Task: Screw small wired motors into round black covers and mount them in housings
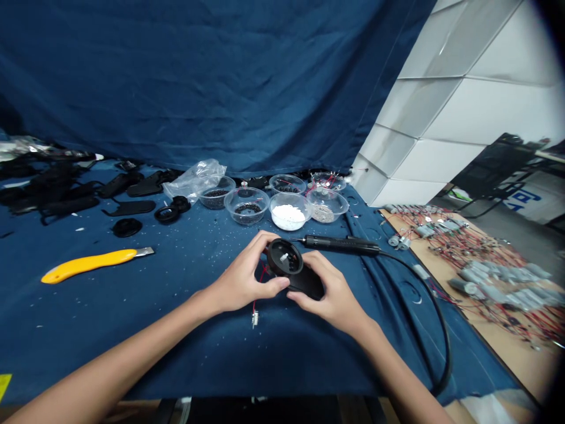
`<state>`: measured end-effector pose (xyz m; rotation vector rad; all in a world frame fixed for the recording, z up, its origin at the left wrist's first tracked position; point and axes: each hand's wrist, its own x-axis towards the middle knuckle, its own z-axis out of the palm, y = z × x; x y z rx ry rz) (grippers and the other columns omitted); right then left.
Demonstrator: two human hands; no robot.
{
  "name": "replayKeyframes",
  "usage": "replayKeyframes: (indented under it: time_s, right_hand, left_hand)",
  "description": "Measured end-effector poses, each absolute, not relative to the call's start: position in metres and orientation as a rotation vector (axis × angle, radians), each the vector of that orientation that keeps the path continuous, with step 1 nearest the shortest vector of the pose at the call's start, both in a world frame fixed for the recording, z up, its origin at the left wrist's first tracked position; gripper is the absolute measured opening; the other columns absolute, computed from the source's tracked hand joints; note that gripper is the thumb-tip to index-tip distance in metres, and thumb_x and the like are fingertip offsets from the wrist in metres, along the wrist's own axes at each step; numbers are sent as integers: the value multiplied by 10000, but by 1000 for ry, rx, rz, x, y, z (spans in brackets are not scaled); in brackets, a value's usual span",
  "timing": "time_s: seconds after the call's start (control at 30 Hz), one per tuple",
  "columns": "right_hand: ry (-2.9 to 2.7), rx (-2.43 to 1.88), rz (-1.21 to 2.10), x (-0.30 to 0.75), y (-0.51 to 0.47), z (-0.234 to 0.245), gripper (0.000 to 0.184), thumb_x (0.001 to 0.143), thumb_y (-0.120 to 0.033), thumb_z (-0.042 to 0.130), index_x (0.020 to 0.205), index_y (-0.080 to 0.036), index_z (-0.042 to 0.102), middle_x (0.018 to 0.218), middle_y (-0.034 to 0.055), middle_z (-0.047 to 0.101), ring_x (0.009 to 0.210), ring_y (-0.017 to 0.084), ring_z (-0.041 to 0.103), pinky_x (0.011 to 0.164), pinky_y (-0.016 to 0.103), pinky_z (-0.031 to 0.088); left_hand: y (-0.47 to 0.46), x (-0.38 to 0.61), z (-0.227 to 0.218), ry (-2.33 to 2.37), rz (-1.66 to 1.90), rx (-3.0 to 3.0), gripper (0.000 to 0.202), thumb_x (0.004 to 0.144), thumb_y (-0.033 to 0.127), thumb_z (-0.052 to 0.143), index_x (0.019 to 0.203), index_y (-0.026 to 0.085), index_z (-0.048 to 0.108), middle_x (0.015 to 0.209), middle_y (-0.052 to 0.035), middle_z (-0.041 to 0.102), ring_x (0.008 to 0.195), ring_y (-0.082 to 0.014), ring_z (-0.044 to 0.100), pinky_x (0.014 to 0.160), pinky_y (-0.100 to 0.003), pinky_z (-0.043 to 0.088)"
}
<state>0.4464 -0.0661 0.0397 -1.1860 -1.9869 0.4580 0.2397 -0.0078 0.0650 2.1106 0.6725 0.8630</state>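
Note:
Between my two hands is a black plastic housing (308, 284) with a round cup-shaped end, held above the blue cloth. My left hand (249, 274) grips the round end, its thumb on the near side. My right hand (333, 288) is closed around the flat, longer part. Inside the cup shows a small white piece (285, 257). Red wires hang below my left hand, ending in a small white connector (255, 318). Just beyond the housing lies a black electric screwdriver (342, 244) with its cable running right.
Several clear bowls (247, 206) of small parts stand behind my hands. A yellow-handled knife (95, 265) lies at left, with black plastic parts (66, 188) beyond it. On a board (498, 330) at right lie wired motors (503, 274). White boxes (432, 112) are stacked behind.

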Motion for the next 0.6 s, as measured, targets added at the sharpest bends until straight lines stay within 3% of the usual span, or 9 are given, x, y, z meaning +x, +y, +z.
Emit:
replayKeyframes:
  time_s: [0.3, 0.6]
  right_hand:
    - [-1972, -1193, 339, 448, -72, 42, 545, 778, -347, 691, 1255, -234, 453, 1160, 102, 528, 1080, 243, 522, 918, 405, 470]
    - [-1879, -1244, -20, 439, -76, 48, 610, 784, -272, 683, 1321, -230, 397, 1191, 123, 504, 1131, 270, 477, 967, 462, 443]
  left_hand:
    - [-10, 235, 69, 574, 878, 2107, 556, 767, 394, 711, 1237, 222, 468, 1245, -73, 489, 1180, -228, 473, 1021, -342, 396]
    - [-10, 230, 89, 568, 837, 2380, 672, 802, 318, 663, 1400, 242, 366, 1409, -72, 448, 1307, -252, 399, 1127, -408, 314]
